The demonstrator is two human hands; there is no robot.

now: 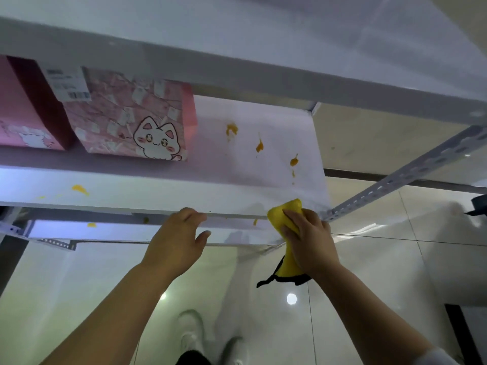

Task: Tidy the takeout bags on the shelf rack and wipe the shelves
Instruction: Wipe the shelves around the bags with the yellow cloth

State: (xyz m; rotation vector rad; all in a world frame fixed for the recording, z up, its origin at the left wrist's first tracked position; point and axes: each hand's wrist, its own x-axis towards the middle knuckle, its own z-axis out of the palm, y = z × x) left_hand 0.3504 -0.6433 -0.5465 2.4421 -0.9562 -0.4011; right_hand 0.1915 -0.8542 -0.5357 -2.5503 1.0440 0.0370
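Note:
A white shelf runs across the view, spotted with several orange stains. My right hand is shut on a yellow cloth with a black trim, pressed against the shelf's front right corner. My left hand grips the shelf's front edge, fingers curled over it. A pink takeout bag with a white cartoon cat stands at the back left of the shelf, with a paper receipt hanging on it. A second pink bag stands to its left, partly cut off.
An upper white shelf overhangs the bags. A perforated metal post slants up at the right. A lower shelf shows below, also stained. Glossy floor tiles and my shoes lie beneath.

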